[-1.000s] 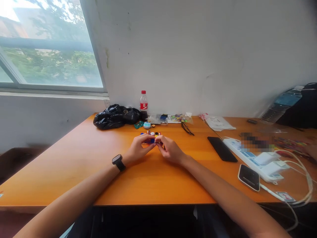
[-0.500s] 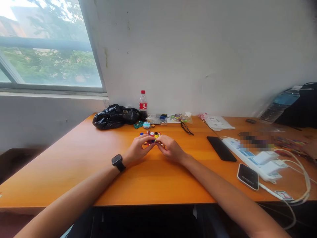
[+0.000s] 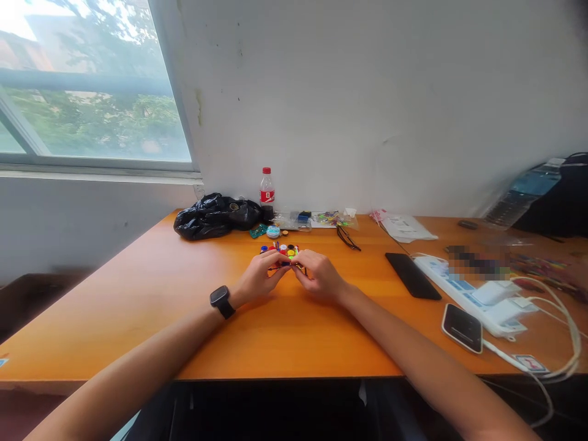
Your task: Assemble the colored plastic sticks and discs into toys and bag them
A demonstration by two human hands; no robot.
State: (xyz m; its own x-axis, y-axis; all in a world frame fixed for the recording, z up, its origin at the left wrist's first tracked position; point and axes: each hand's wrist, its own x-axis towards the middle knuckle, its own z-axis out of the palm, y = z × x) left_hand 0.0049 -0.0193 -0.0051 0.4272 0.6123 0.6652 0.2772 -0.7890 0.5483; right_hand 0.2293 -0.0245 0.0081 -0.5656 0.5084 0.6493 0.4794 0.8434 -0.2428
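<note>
Both my hands meet over the middle of the wooden table, fingertips almost touching. The fingers of my left hand [image 3: 257, 275], below a black watch [image 3: 222, 300], are pinched on one end of a thin dark strand [image 3: 285, 264]. My right hand [image 3: 320, 275] pinches the strand's other side, thumb and index finger together. The strand is small and mostly hidden by the fingers, so its kind is unclear. Just beyond the fingertips stands a cluster of small colourful round pieces [image 3: 283, 248], blue, white, black, red and yellow, partly covered by my hands.
At the back are a black plastic bag [image 3: 211, 217], a cola bottle [image 3: 267, 193], a round tin [image 3: 273, 232] and clear bags of small parts [image 3: 333, 218]. To the right lie a black phone [image 3: 412, 276], a white power strip [image 3: 452, 288] with cables and another phone [image 3: 462, 328].
My hands stay together in the same place, with slight finger movement around the dark strand. The whole view has shifted a little. A blurred shape, perhaps a hand, has left the right edge.
</note>
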